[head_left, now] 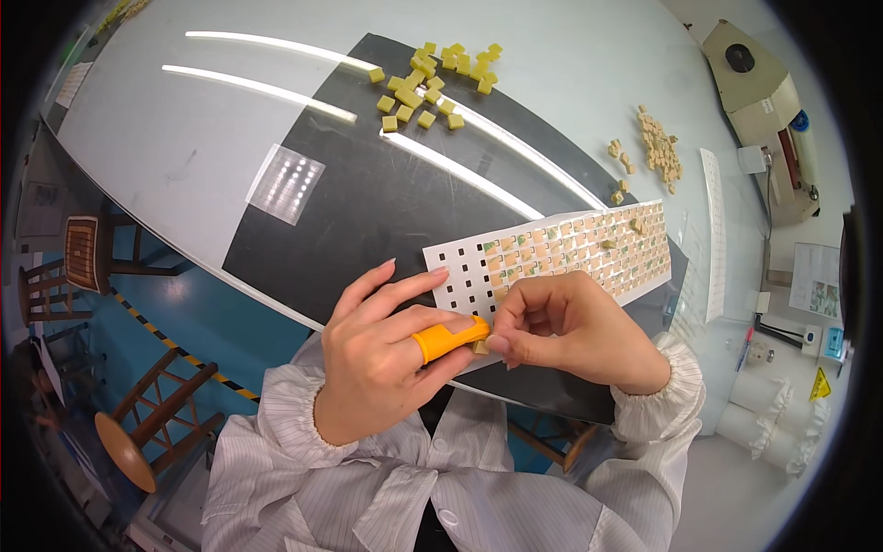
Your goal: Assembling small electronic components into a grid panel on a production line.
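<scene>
My left hand point(372, 363) wears an orange finger tool point(446, 340) on its index finger, the other fingers stretched out over the sheet's edge. Between its thumb and the tool's tip sits a small tan block point(480, 348). Right against it, my right hand point(575, 331) pinches thumb and forefinger together; what lies in the pinch is hidden. Both hands are above the near edge of a white sheet point(441, 258). Black squares show at the sheet's left end, and rows of tan and green-marked pieces point(570, 253) cover the rest. Two loose blocks point(609, 245) lie on top.
Yellow-green cubes point(407, 97) are scattered on the black mat point(349, 184) at the far side. Tan blocks point(660, 152) are heaped at the far right, beside a long white strip point(713, 230). A beige machine point(750, 83) stands farther right. Wooden stools point(152, 419) are at the left.
</scene>
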Motion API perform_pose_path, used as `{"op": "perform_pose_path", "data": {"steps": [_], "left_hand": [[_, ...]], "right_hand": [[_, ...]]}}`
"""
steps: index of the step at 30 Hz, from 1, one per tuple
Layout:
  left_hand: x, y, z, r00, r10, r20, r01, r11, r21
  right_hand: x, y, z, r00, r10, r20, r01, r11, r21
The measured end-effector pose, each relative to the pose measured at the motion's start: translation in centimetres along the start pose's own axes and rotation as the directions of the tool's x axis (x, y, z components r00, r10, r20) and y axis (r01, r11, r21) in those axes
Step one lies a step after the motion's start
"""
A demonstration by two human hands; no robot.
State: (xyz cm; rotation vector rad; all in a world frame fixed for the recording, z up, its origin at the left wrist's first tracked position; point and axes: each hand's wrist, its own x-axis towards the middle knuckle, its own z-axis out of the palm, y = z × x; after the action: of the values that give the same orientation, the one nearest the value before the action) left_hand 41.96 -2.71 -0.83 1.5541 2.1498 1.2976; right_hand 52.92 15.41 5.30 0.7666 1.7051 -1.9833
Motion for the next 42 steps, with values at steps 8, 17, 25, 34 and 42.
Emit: {"op": "perform_pose_path", "data": {"steps": [8, 17, 25, 34, 42], "left_hand": [[0.0, 0.0, 0.0, 1.000, -0.001, 0.001, 0.001, 1.000, 0.002], [0.2, 0.0, 0.0, 1.000, 0.009, 0.001, -0.009, 1.000, 0.009], [0.0, 0.1, 0.2, 0.999, -0.029, -0.032, 0.028, 1.000, -0.013], [-0.3, 0.0, 0.2, 0.999, -0.027, -0.040, 0.027, 1.000, -0.005], [-0.1, 0.0, -0.1, 0.999, -0.004, -0.045, 0.005, 0.999, 0.035]], "right_hand": [[0.0, 0.2, 0.0, 1.000, -0.003, -0.010, 0.003, 1.000, 0.006], [0.0, 0.3, 0.8, 0.994, -0.080, -0.068, 0.066, 0.979, -0.191], [-0.9, -0.1, 0.4, 0.968, -0.241, -0.064, 0.172, 0.831, -0.530], [-0.5, 1.0, -0.7, 0.528, -0.725, -0.442, -0.018, 0.511, -0.859], [0.0, 2.6, 1.5, 0.706, -0.666, -0.241, 0.214, 0.526, -0.823]]}}
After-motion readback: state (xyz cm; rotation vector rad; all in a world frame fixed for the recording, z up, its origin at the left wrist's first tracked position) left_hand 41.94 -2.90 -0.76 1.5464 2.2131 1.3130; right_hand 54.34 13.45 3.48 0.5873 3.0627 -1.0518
